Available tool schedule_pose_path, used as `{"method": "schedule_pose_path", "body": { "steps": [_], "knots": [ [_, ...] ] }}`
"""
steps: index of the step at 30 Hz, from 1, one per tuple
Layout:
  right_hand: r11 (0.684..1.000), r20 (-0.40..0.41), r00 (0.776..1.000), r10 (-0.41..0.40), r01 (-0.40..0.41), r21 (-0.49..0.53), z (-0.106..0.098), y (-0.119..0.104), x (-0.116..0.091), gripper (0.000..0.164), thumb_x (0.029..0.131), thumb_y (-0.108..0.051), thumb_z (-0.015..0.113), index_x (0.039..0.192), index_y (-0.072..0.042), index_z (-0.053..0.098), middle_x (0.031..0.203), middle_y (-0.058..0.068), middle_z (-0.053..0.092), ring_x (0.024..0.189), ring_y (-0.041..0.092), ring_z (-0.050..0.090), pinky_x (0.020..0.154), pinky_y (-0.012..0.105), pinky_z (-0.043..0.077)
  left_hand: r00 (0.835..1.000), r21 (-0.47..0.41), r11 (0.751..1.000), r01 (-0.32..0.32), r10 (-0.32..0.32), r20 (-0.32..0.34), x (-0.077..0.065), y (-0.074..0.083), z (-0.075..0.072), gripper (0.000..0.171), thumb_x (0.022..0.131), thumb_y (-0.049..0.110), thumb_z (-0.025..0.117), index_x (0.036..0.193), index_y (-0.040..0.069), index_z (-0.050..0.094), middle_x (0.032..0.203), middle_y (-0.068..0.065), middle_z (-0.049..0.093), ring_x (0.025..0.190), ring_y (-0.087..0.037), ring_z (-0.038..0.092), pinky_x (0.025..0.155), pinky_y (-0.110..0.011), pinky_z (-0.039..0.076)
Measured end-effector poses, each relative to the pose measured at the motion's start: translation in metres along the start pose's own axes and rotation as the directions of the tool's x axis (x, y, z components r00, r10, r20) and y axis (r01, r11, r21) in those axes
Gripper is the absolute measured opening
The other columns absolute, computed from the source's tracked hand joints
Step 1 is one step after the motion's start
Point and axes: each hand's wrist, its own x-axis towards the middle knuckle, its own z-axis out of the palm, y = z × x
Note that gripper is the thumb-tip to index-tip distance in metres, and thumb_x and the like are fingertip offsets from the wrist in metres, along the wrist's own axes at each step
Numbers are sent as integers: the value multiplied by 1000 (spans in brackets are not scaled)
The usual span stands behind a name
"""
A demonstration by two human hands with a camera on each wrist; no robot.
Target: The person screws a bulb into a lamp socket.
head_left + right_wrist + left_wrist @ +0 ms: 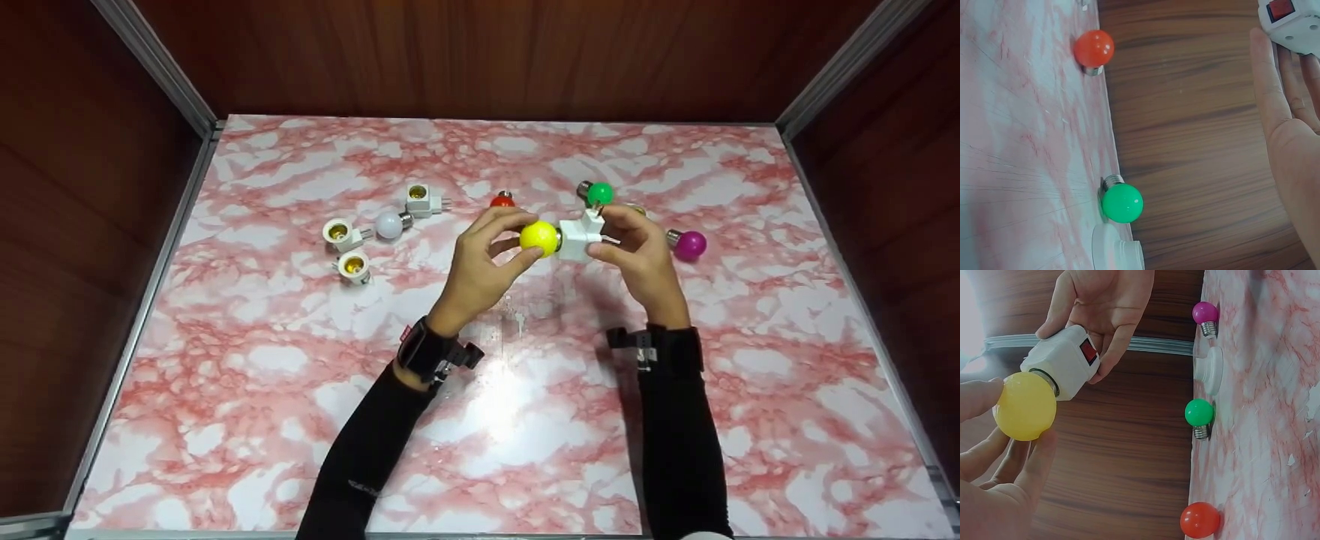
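My left hand (pixel 487 262) holds a yellow light bulb (pixel 539 238) by its round globe, between thumb and fingers. The bulb's metal base meets the mouth of a white plug-in lamp socket (pixel 576 240), and a little of the metal collar shows there in the left wrist view. With thumb and fingers, my right hand (pixel 643 259) grips that socket from the other end, around its prongs. A red switch (pixel 1089 351) sits on the socket's side. Both things are held up above the marbled table (pixel 502 450). The right wrist view catches only part of the socket (pixel 1297 34).
Left of the hands lie a white bulb (pixel 388 225), a square socket (pixel 418 201) and two round sockets, one (pixel 339 234) behind the other (pixel 354 266). Red (pixel 503 200), green (pixel 599 193) and purple (pixel 691 245) bulbs lie farther right. A white round-based holder (pixel 1214 371) stands between green and purple.
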Motion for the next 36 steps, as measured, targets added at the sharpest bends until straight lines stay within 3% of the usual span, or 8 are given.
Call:
{"method": "schedule_pose_path", "body": {
  "steps": [8, 15, 23, 31, 36],
  "knots": [
    [1000, -26, 999, 27, -27, 2, 0, 1, 0, 39, 87, 9, 79, 119, -14, 76, 106, -6, 77, 100, 7, 70, 85, 17, 60, 999, 11, 999, -49, 49, 16, 0, -2, -1, 41, 93, 6, 81, 130, -7, 69, 135, -24, 63, 126, -31, 66, 106, -33, 63],
    [998, -5, 998, 60, -60, 0, -1, 2, 0, 44, 90, 15, 65, 120, -15, 77, 106, -6, 79, 100, 7, 72, 84, 18, 62, 995, 42, 994, -101, 100, 25, 1, -2, 0, 40, 92, 6, 82, 128, -6, 71, 134, -24, 64, 126, -32, 67, 108, -32, 62],
    [996, 14, 996, 86, -86, -28, -1, 2, 0, 36, 94, 10, 64, 122, -9, 76, 108, -5, 81, 97, 7, 73, 83, 19, 63, 983, 94, 979, -181, 178, 39, 1, -4, -1, 37, 91, 4, 82, 126, -6, 72, 131, -23, 65, 125, -31, 68, 111, -31, 60],
    [996, 40, 995, 87, -85, -30, -2, 0, -1, 33, 95, 7, 65, 122, -9, 77, 108, -5, 81, 95, 6, 73, 82, 19, 63, 980, 112, 974, -194, 189, 56, 1, -4, -2, 38, 91, 5, 82, 126, -5, 72, 132, -23, 65, 126, -31, 68, 111, -31, 60],
    [997, 37, 997, 71, -71, -10, -1, 0, -1, 36, 95, 10, 64, 121, -11, 77, 109, -5, 81, 98, 7, 74, 84, 19, 63, 987, 86, 984, -157, 153, 52, 2, -4, -2, 45, 91, 7, 83, 131, -5, 68, 137, -22, 62, 129, -31, 66, 111, -31, 60]
  ]
}}
